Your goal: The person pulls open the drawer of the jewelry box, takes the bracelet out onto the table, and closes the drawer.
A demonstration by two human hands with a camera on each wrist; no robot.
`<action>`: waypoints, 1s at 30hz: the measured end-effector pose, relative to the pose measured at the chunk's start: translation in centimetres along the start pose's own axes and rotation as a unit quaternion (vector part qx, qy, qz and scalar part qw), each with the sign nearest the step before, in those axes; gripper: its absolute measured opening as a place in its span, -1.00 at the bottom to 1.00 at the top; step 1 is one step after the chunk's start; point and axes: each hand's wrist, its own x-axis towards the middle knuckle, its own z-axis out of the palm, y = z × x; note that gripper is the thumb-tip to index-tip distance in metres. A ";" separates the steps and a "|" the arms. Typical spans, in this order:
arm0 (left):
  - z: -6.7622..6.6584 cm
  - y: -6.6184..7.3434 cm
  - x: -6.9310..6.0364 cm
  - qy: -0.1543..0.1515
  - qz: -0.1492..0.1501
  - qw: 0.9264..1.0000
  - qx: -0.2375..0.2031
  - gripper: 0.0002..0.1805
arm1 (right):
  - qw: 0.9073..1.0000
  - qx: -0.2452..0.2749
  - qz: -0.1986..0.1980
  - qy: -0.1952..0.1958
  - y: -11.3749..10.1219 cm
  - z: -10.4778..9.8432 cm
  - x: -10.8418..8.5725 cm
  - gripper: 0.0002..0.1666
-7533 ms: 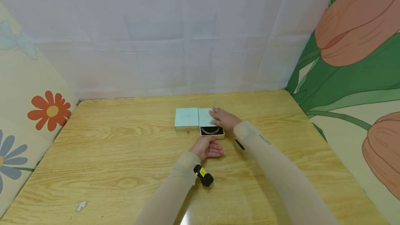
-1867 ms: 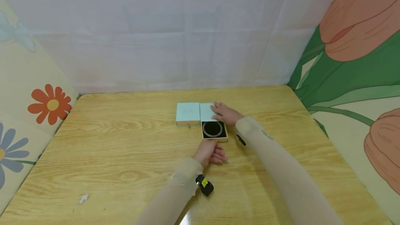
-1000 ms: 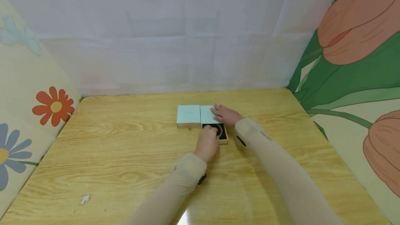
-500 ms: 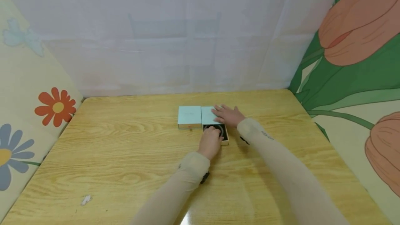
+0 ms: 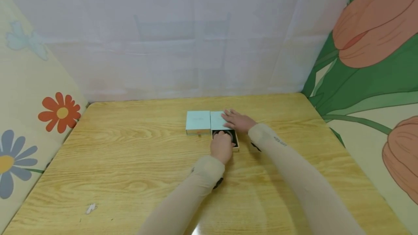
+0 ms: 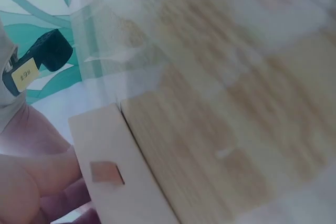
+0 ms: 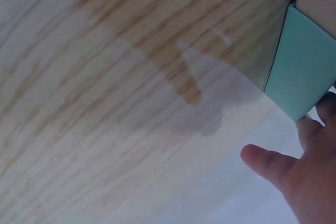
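Bench: back edge's behind your box, roomy on the left
Right hand: fingers spread on it
Left hand: moved into the drawer, can't tell your fingers' grip

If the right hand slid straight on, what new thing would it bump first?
Probably the closed blue box, just beside the blue cover the right hand touches. Depth is unclear, so it might slide over the top.

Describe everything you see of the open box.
The open box looks like cardboard and lies flat on the table beside a closed box. The right hand rests on its blue-green sleeve. Its cream tray, dark inside with a brownish front tab, sits partly out toward the person; the left hand reaches in, partly hiding a grey ring.
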 end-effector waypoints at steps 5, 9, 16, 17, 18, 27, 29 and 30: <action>0.1 0.6 0.2 -0.005 -0.032 0.999 0.011 -0.70 | 1.000 0.005 -0.012 -0.005 0.1 0.0 0.1 -0.29; 0.1 0.9 0.2 0.003 -0.035 0.999 0.036 -0.75 | 1.000 0.003 -0.016 -0.005 0.2 -0.1 0.2 -0.30; 0.4 0.8 0.0 0.021 -0.019 0.997 0.067 -0.82 | 1.000 0.000 -0.011 -0.009 0.1 -0.1 0.2 -0.30; 0.4 0.8 0.1 0.023 -0.016 0.997 0.069 -0.82 | 1.000 0.001 -0.009 -0.010 0.1 -0.2 0.1 -0.30; 0.4 0.7 0.2 0.025 -0.014 0.997 0.070 -0.82 | 1.000 0.002 -0.008 -0.009 0.0 -0.2 0.1 -0.30; -0.6 0.5 0.5 -0.026 -0.001 0.999 0.044 -0.81 | 1.000 0.005 -0.001 -0.014 -0.4 -0.3 -0.1 -0.28; -0.6 0.3 0.4 -0.032 0.008 0.999 0.029 -0.81 | 1.000 0.004 0.002 -0.014 -0.4 -0.3 -0.1 -0.28; -0.6 0.1 0.3 -0.032 0.014 0.999 0.021 -0.82 | 1.000 0.003 0.002 -0.015 -0.5 -0.3 -0.1 -0.28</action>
